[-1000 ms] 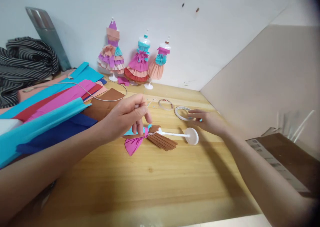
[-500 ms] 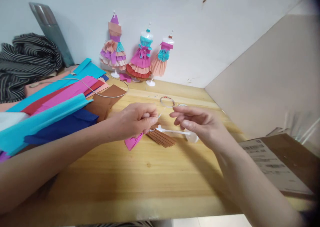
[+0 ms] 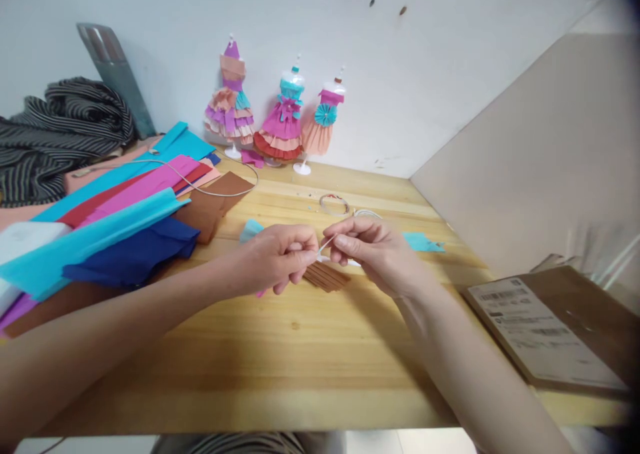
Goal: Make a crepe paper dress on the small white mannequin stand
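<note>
Close together above the table, my two hands are both in a pinch. Between the fingertips of my left hand (image 3: 287,257) and my right hand (image 3: 367,247) runs a thin whitish strip (image 3: 327,243), gripped at either end. Beneath them lies a pleated brown paper piece (image 3: 327,277), with a white plastic part mostly hidden behind my right fingers. A light blue paper piece (image 3: 424,242) shows beyond my right hand, and another blue bit (image 3: 251,230) behind my left. Only a sliver of pink paper shows under my left hand.
Three small dress forms (image 3: 327,117) in crepe-paper dresses stand against the wall. Coloured paper sheets (image 3: 135,194) and a striped cloth (image 3: 65,134) are piled left. Wire rings (image 3: 335,205) lie behind my hands. A labelled cardboard parcel (image 3: 550,327) sits at right.
My right hand has moved left and closed on the strip's free end, which my left hand alone held before. Light blue paper now shows on both sides of my hands.
</note>
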`<state>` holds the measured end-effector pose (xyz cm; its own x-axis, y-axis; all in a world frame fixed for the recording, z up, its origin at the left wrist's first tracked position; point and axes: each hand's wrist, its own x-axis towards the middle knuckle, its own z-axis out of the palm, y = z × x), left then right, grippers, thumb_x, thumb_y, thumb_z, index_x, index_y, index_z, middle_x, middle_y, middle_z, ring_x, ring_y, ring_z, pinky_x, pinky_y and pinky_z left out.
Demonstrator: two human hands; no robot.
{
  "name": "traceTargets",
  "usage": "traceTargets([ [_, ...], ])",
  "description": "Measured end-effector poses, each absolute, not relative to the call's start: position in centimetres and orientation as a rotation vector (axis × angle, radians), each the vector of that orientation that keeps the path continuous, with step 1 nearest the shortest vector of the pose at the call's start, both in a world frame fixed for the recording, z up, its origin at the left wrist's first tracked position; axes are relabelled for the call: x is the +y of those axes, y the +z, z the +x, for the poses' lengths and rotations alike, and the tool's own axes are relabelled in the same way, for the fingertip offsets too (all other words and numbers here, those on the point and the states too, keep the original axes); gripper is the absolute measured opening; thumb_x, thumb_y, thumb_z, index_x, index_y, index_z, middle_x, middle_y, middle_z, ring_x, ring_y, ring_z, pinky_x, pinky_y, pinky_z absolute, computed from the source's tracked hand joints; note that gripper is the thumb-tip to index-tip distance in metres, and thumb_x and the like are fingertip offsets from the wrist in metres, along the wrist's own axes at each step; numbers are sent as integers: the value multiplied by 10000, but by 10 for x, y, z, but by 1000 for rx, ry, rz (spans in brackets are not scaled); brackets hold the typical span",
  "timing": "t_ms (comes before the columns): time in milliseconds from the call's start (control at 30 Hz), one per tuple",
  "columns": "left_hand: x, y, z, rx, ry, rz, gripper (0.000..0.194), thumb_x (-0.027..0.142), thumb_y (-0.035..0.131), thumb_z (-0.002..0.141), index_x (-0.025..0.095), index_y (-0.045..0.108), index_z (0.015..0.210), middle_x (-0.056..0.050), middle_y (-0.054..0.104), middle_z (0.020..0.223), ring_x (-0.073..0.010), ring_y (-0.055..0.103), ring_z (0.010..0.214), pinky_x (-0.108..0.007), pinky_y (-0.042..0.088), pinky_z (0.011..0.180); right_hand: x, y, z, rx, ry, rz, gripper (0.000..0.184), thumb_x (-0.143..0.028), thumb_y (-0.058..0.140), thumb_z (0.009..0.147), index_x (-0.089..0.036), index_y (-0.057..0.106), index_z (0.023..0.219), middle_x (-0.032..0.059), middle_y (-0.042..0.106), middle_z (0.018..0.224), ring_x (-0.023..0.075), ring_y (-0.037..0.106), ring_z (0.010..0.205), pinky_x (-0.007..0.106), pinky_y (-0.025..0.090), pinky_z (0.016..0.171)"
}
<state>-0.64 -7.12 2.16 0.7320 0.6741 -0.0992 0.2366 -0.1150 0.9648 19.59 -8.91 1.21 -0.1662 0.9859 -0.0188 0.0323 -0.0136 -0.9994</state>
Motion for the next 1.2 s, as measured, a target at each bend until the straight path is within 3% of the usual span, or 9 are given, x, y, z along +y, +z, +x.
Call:
traceTargets([
  [167,-72,21,-2,789,450,1680,148,280,489,853,181,492,742,66,524,546,-51,462,356,-146,366,342,-91,15,197,-1398,1144,-1153,234,-366,796,647,-166,675,648,6,640,554,106,547,485,238,438,475],
  [333,-66,23,-5,848,594,1658,200,324,539,839,154,606,759,36,547,530,-61,465,354,-167,335,334,-104,26,197,-1534,733,-1192,148,-282,749,706,-192,665,623,-5,608,570,118,520,514,254,408,481],
  [500,-61,24,-19,998,801,1864,286,336,589,807,140,659,1003,16,599,587,-89,492,436,-204,362,416,-118,46,207,-1444,427,-1196,103,-229,744,724,-233,671,652,0,611,617,142,529,578,270,406,508],
  [667,-61,4,-12,893,649,2500,201,227,495,864,180,676,937,-44,642,858,-140,567,717,-236,382,583,-110,60,217,-1700,553,-1391,153,-254,738,715,-207,658,593,-7,576,537,120,492,507,250,349,460],
  [833,-61,-16,4,808,407,2895,265,177,360,912,187,622,953,-20,559,840,-111,433,581,-259,211,478,-91,49,214,-1914,710,-1518,166,-274,668,757,-165,649,632,-18,501,490,93,428,444,231,304,418],
  [1033,-69,-30,-6,707,480,2940,265,124,355,906,158,572,758,-18,571,829,-107,469,632,-242,275,494,-83,36,216,-1922,644,-1505,181,-274,631,767,-155,633,631,-7,514,538,95,418,489,234,305,451],
  [1200,-65,-34,3,780,569,2955,227,206,396,935,188,561,1090,-26,619,899,-136,565,692,-241,356,520,-80,35,213,-1931,607,-1531,173,-262,611,767,-160,633,628,-14,502,525,97,404,491,238,303,458],
])
